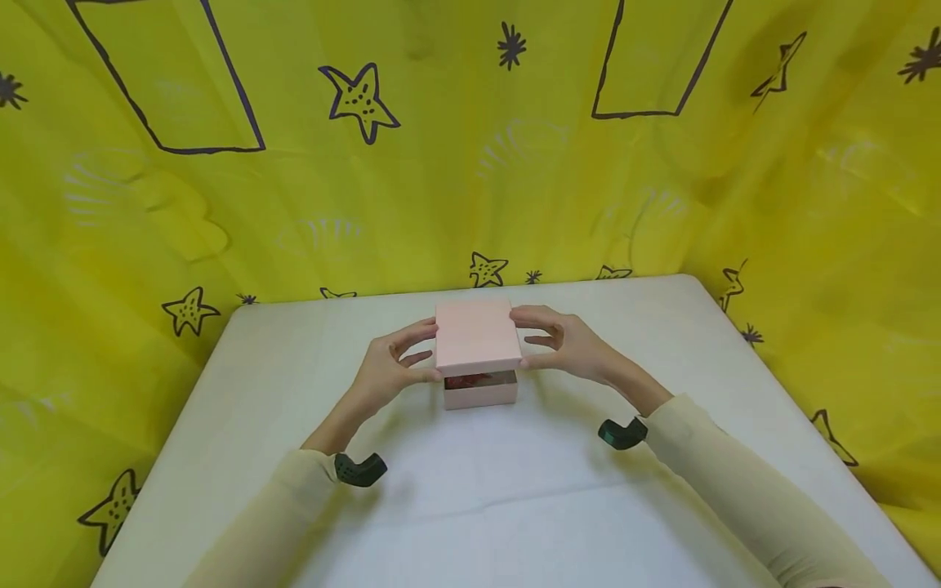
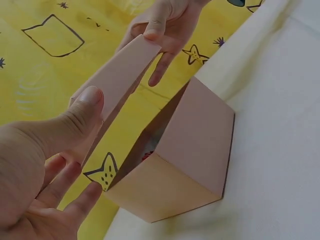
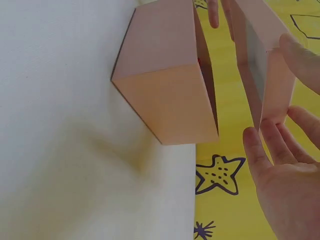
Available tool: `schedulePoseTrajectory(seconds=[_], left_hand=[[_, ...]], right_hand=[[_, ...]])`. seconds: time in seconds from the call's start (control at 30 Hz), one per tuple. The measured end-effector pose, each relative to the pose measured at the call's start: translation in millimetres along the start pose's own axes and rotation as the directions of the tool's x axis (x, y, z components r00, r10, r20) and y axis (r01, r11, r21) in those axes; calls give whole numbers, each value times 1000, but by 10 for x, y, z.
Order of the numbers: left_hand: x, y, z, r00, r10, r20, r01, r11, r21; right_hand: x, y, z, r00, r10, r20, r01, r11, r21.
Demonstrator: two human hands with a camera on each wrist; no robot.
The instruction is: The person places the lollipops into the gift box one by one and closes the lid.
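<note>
Two hands of mine hold one pink lid (image 1: 476, 336) just above its pink box (image 1: 481, 390), which sits on the white tabletop (image 1: 515, 490) toward its far edge. From the head view, my left hand (image 1: 390, 367) pinches the lid's left side between thumb and fingers, and my right hand (image 1: 562, 343) pinches its right side the same way. The lid hovers slightly raised, and something red (image 1: 467, 380) shows in the gap beneath it. No writing or label is readable on lid or box; a yellow cloth (image 1: 220, 204) with drawn stars hangs behind.

From the left wrist, my left hand (image 2: 45, 165) presses its thumb against the near edge of the lid (image 2: 117, 75), the other fingers loosely curled below, while the box (image 2: 182, 160) stands apart from it on the tabletop.

From the right wrist, my right hand (image 3: 285, 165) grips the lid (image 3: 265, 65) at its edge, fingers fairly straight, beside the box (image 3: 167, 75).
</note>
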State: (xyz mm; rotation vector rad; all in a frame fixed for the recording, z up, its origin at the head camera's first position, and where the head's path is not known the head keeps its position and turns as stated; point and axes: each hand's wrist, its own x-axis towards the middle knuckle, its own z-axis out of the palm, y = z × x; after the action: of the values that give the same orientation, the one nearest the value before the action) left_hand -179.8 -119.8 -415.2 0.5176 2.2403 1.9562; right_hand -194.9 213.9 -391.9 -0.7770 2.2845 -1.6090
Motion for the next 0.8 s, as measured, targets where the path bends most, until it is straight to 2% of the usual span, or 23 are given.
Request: schedulePoseTrajectory(seconds=[0.17,0.5,0.8], left_hand=[[-9,-55,27,1000,16,-3,-16,998,61],[-79,-254,58,1000,24,-6,-24,996,83],[-94,-348,98,999,51,-7,-51,994,94]], right_hand=[[-35,86,41,1000,0,6,0,1000,-10],[-87,250,166,1000,-10,19,10,1000,-7],[-108,357,189,1000,0,18,0,1000,26]])
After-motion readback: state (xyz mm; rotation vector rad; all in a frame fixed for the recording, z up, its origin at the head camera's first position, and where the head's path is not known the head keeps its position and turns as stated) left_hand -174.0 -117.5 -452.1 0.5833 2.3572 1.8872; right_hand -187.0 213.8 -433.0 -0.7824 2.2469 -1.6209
